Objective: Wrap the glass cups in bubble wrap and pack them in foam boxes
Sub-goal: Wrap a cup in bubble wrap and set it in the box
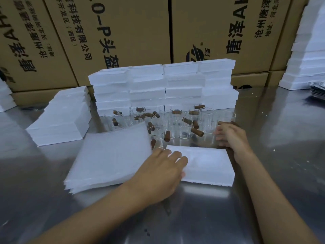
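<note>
Head view: a steel tabletop [202,217] is seen from above, with two bare forearms reaching in from the near edge.
Left hand [158,175]: laid palm down, fingers straight and slightly spread; the fingertips [182,160] rest on the left end of a foam box, and nothing is gripped.
Right hand [230,136]: held at the far right corner of the same box, fingers loosely curled beside a cup; whether that cup is actually held cannot be told.
Foam box [211,166]: white, flat, lying near the middle of the tabletop, just in front of the cups.
Glass cups [175,124]: many clear cups with brown handles, standing crowded together in the middle of the tabletop, between the foam box and a wall of stacked boxes.
Bubble wrap [109,159]: a stack of pale sheets lying left of the foam box, touching the left hand's side.
Stacked boxes [163,85]: white foam boxes piled in rows behind the cups, toward the far edge.
Foam lids [65,117]: a leaning white pile at the left of the tabletop.
Foam tower [306,50]: a tall white stack at the far right corner.
Cartons [123,32]: large brown cardboard cartons with black print, standing behind the far edge.
</note>
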